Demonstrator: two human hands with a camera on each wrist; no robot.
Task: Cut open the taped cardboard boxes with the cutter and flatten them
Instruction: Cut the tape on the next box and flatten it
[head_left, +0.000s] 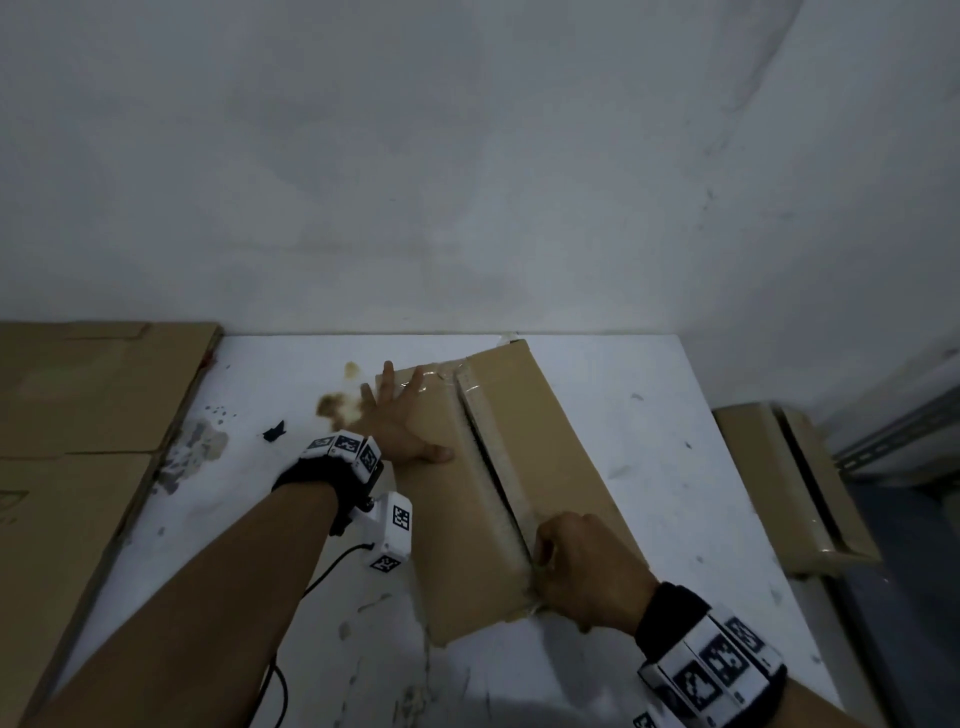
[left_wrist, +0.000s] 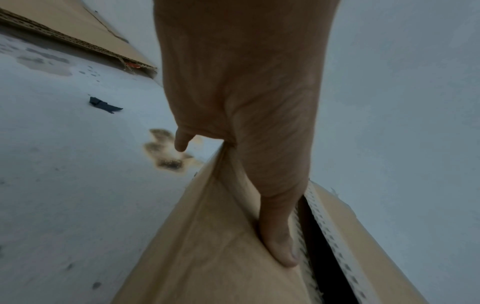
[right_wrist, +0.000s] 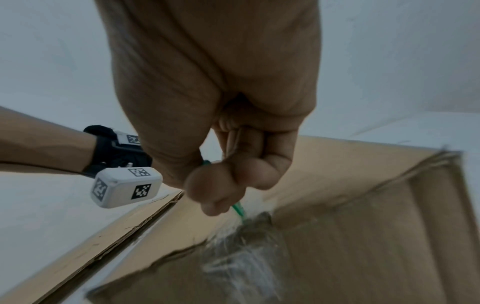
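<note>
A brown cardboard box (head_left: 540, 431) lies slanted on the white table (head_left: 701, 509), its taped top seam split into a dark gap along most of its length. My left hand (head_left: 402, 415) lies flat on the left flap with fingers spread, thumb (left_wrist: 279, 242) beside the gap. My right hand (head_left: 582, 566) grips a green cutter (right_wrist: 237, 208) at the near end of the seam, its tip at the crinkled clear tape (right_wrist: 241, 253) on the box's near end. Most of the cutter is hidden inside the fist.
Flat cardboard sheets (head_left: 78, 415) are stacked at the left of the table. Another box (head_left: 795, 483) with a split top seam stands at the right, beside a metal rail (head_left: 898, 441). A black scrap (head_left: 274, 431) and brown stains (head_left: 337, 405) mark the table. A grey wall stands behind.
</note>
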